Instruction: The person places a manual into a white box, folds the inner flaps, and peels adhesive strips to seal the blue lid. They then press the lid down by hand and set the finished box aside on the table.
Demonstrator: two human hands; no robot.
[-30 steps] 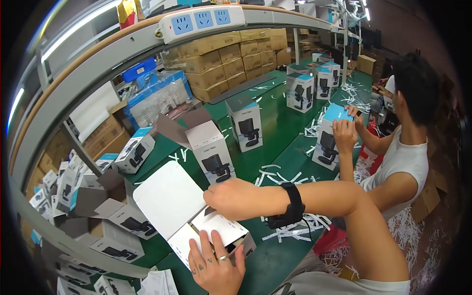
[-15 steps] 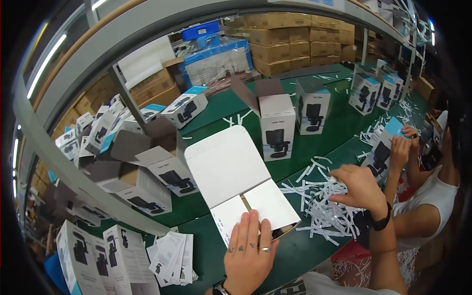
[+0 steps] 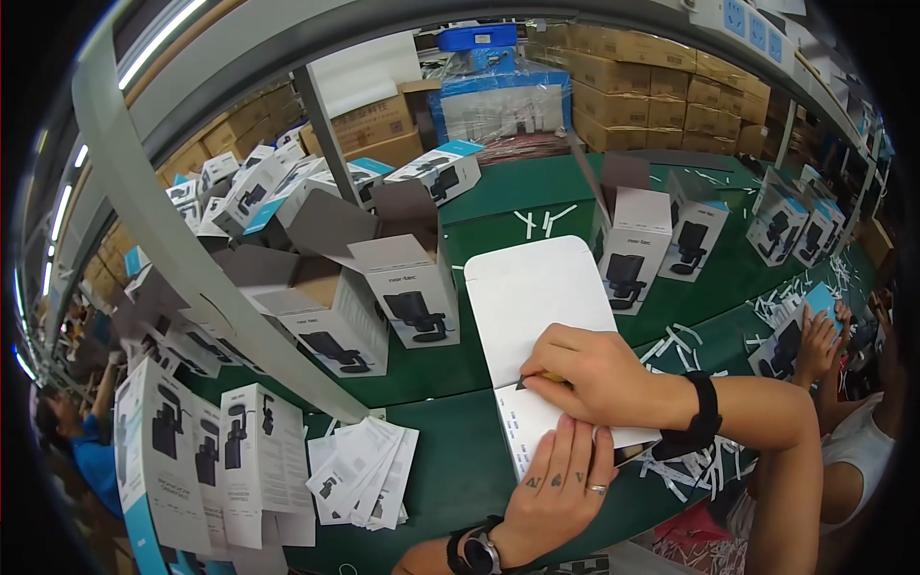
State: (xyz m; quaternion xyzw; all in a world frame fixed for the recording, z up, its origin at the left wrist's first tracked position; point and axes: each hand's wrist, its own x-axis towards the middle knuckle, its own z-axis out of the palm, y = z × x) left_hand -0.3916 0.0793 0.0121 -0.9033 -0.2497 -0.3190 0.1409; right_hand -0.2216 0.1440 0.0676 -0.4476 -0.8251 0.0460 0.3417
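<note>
At the far left stood a row of flat white cartons (image 3: 206,450) printed with a dark device, and just right of them a loose fan of paper leaflets (image 3: 364,471) lay on the green table (image 3: 450,479). Behind these, several opened product boxes (image 3: 407,287) stood with their flaps up, close together.

In the middle lay the open white box (image 3: 537,316), its lid thrown back flat on the table and its body nearest the person. The left hand (image 3: 556,489) lay spread, palm down, on the box's near edge, pinning it without gripping. The right hand (image 3: 585,374) was curled over the hinge line, fingers bent around something small and yellowish; what exactly it pinched could not be made out from this view.

The likeliest trouble was the box sliding or its lid springing up if the flat left hand eased its pressure while the right hand worked at the fold. A sweeping right forearm could also have knocked the upright box (image 3: 628,249) standing just beyond the lid.

To the right, white paper strips (image 3: 690,340) littered the table and could have been caught inside the box. Farther right, another person's hands (image 3: 815,331) worked on a separate box, well apart.
</note>
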